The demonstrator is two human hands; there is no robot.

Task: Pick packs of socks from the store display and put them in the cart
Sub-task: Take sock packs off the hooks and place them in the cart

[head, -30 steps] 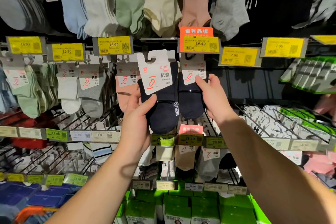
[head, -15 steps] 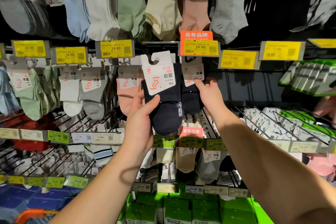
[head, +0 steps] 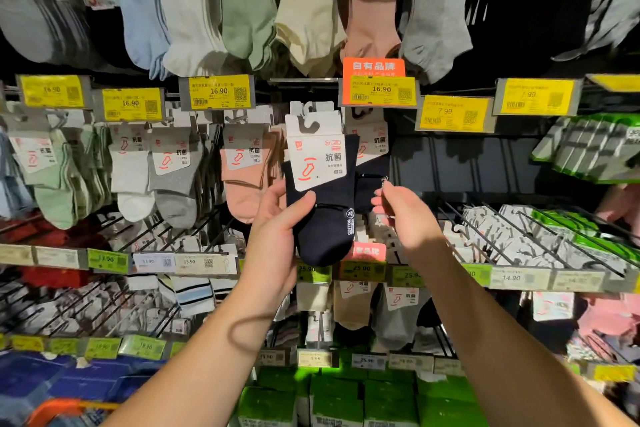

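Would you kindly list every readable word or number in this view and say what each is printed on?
"抗菌": card of the navy sock pack in the left hand.
"COTTON": that pack's band.
"自有品牌": orange sign.
"16.90": yellow price tags.
"7.99": yellow tags at right.
"25.90": green shelf tags.
"13.90", "14.90": lower rail tags.
Fine print, barcodes: too small to read.

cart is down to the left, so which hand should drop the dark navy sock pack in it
Left. The left hand already grips the dark navy sock pack with the white card label, and the orange cart rim shows at lower left on its side. The right hand holds no pack.
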